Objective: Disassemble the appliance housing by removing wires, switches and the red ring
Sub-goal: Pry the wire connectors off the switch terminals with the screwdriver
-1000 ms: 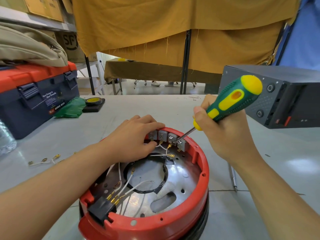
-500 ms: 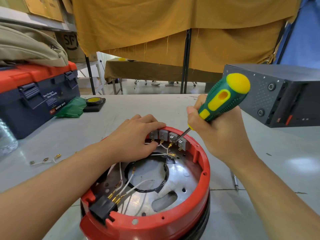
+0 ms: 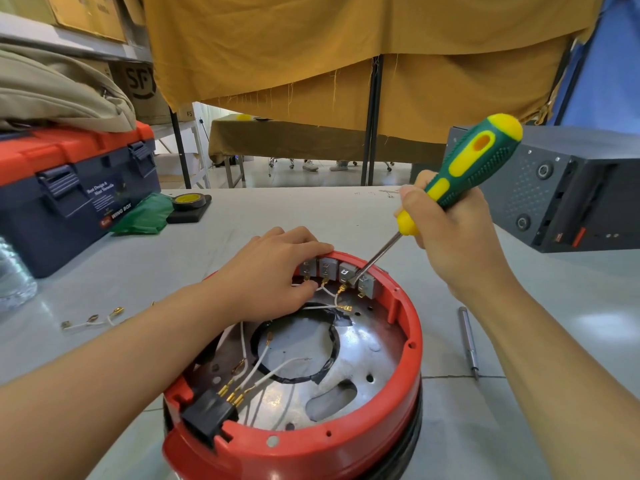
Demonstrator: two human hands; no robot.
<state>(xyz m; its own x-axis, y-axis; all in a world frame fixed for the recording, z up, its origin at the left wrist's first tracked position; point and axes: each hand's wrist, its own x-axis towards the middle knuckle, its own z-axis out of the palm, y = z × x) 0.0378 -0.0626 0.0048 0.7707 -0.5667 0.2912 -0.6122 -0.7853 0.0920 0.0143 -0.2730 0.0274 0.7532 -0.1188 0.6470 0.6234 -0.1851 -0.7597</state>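
The red ring (image 3: 346, 448) sits on the near surface (image 3: 519, 427), with grey switches (image 3: 346, 273) and white wires (image 3: 270, 372) inside. The left hand (image 3: 273, 278) rests on its far rim, fingers relaxed. The right hand (image 3: 450, 233) grips a screwdriver (image 3: 474, 161), tip against a switch.
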